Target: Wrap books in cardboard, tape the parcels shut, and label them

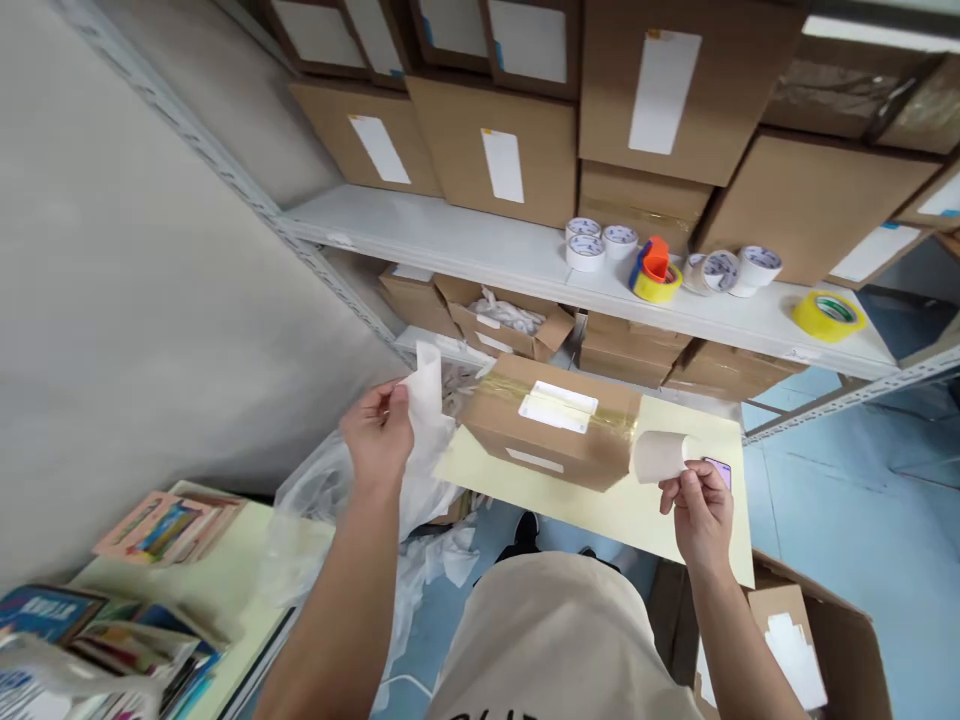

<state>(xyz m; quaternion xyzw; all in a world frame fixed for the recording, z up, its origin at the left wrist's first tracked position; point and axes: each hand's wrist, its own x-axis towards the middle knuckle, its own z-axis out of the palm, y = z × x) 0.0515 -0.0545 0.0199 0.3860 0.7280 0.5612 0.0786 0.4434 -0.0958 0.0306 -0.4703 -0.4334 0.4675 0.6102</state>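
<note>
Pinched in my left hand [380, 428] is a curling strip of white paper [427, 378], raised to the left of the table. My right hand [699, 500] grips a smaller curled piece of white paper [660, 457] by its edge, just right of the box. Between both hands a taped cardboard box [559, 425] lies on the pale yellow tabletop [675, 525]. Clear tape runs along the box's top over a white label [559, 406], and another white label [534, 460] is on its near side. Partly behind my right hand lies a phone [718, 472].
A shelf [480, 250] ahead carries cardboard boxes, white tape rolls [585, 250], a tape dispenser [654, 275] and a yellow tape roll [829, 316]. Clear plastic bagging [322, 490] hangs at left, near stacked books [161, 530]. An open carton [847, 640] stands at lower right.
</note>
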